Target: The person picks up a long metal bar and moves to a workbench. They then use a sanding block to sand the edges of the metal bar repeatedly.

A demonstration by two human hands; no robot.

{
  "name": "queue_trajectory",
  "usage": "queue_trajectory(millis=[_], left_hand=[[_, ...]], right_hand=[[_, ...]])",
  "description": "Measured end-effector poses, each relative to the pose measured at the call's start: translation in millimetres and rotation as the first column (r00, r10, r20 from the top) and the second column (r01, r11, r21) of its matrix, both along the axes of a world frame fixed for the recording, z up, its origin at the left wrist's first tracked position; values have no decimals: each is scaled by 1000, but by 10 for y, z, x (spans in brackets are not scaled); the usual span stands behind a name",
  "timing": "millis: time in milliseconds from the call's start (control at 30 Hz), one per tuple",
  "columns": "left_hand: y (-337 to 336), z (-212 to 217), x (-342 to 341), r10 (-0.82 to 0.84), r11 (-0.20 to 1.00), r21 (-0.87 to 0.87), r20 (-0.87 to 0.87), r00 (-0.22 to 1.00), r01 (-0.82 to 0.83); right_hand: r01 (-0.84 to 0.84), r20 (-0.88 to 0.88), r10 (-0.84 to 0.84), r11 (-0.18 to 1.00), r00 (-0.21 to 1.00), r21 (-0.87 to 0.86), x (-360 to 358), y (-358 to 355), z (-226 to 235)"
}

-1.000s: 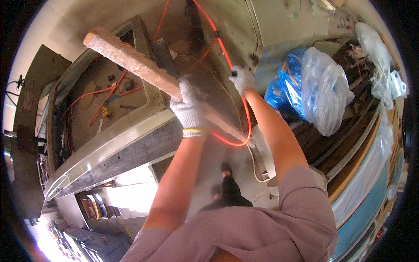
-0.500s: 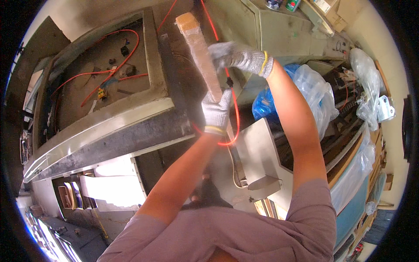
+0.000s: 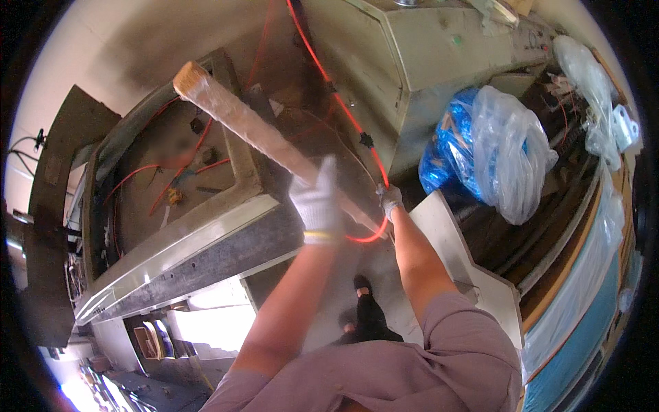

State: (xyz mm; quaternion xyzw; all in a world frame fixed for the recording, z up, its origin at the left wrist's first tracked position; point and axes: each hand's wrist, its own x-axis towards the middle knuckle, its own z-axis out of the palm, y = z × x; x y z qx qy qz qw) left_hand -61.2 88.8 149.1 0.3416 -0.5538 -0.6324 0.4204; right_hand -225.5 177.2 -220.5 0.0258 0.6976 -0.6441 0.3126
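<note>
Wrapped pole [image 3: 254,130] clamped in both gloved hands, left hand [image 3: 317,202] and right hand [image 3: 391,200], above open machine housing [image 3: 171,172] holding red wires [image 3: 147,172].

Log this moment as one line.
left hand: grips long wooden bar | right hand: holds its lower end, by red cable | over open cabinet

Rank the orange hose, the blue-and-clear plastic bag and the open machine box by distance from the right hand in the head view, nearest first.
From the right hand:
1. Orange hose, looping just below the glove, touching or nearly so.
2. Blue-and-clear plastic bag, off to the right.
3. Open machine box, far left, beyond the left hand.
</note>
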Motion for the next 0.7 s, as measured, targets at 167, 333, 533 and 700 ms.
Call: queue_trajectory(millis=[167, 333, 533, 700], left_hand=[[-365, 308, -604, 138, 981, -105, -217, 966, -164], [-520, 913, -1043, 127, 956, -203, -361, 924, -210], [-390, 1487, -1425, -7, 956, -251, -530, 848, -149], [-384, 1392, -1569, -110, 913, -401, -415, 903, -73]], right_hand=[[117, -6, -121, 940, 993, 322, -280, 127, -138], [7, -239, 173, 798, 955, 603, -212, 49, 295], [-94, -116, 205, 787, 972, 609, -221, 65, 697], [-144, -50, 171, 928, 984, 343, -199, 258, -179]])
